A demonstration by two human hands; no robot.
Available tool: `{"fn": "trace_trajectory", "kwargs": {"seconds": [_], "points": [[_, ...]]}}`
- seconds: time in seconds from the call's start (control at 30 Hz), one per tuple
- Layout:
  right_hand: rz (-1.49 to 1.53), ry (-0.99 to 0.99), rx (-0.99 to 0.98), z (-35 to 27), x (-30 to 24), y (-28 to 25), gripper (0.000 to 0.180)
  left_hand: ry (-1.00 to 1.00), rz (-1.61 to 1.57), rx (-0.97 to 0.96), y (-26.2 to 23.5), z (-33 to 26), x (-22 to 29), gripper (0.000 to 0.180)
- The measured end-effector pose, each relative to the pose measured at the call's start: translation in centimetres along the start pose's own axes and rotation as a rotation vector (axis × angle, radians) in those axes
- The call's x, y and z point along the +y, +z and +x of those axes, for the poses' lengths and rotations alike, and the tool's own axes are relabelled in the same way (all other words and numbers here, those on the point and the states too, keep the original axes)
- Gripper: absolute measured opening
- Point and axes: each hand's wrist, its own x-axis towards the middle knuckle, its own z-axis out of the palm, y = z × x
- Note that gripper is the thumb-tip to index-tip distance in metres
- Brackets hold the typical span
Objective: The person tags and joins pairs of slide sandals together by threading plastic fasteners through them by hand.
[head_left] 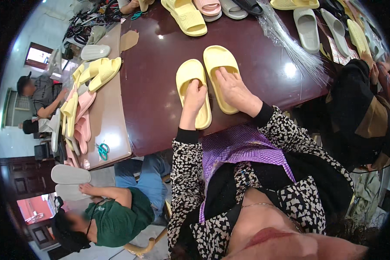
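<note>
Two pale yellow slide slippers lie side by side on the dark red table, toes pointing away from me. My left hand [195,96] is at the strap opening of the left slipper [204,117], its fingers bent and its thumb by the strap edge. Some of those fingertips are hidden. Over the right slipper [221,54] my right hand [235,88] rests with fingers stretched out, their tips at the strap opening and the palm over the footbed.
Beyond them on the table [160,108] are more yellow, pink and grey slippers and a bundle of clear plastic strips [286,41]. At left, slippers pile up near teal scissors [102,151]. A person in green [117,216] sits left, holding grey slippers; others work around.
</note>
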Motion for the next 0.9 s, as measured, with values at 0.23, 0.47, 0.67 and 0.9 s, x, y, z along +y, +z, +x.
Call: {"fn": "trace_trajectory", "kwargs": {"seconds": [0.23, 0.47, 0.67, 0.9], "points": [[-0.078, -0.11, 0.072, -0.3, 1.5, -0.6, 0.033, 0.007, 0.055, 0.024, 0.3, 0.1, 0.2, 0.016], [0.119, -0.1, 0.265, -0.5, 2.7, -1.1, 0.018, -0.017, 0.062, 0.018, 0.2, -0.2, -0.6, 0.024], [0.347, 0.024, 0.312, 2.5, 6.9, -4.2, 0.017, -0.024, 0.067, 0.003, 0.1, -0.4, 0.9, 0.019], [0.359, -0.051, -0.014, -0.6, 5.4, -6.1, 0.023, -0.04, -0.039, 0.01, -0.1, -0.2, 0.6, 0.012]]}}
